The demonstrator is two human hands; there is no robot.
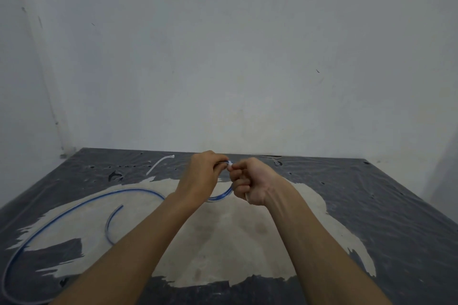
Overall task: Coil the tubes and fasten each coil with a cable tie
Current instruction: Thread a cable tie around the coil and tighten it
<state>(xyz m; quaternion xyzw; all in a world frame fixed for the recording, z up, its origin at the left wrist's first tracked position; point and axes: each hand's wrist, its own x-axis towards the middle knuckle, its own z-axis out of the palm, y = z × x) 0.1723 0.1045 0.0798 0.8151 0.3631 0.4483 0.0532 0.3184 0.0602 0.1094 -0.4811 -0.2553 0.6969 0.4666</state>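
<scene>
A small coil of blue tube (pixel 223 195) hangs between my hands above the table. My left hand (pixel 202 176) grips the coil's top, fingers curled round it. My right hand (pixel 250 182) pinches a white cable tie (pixel 230 164) where it wraps the coil, its other fingers curled. A long loose blue tube (pixel 74 208) lies in a wide arc on the left of the table, one end (pixel 121 206) curling inward. A spare white cable tie (pixel 159 164) lies at the back, left of my hands.
The table (pixel 371 218) is covered in torn dark plastic with a worn pale patch in the middle. A grey-white wall stands right behind it, with a corner at the left.
</scene>
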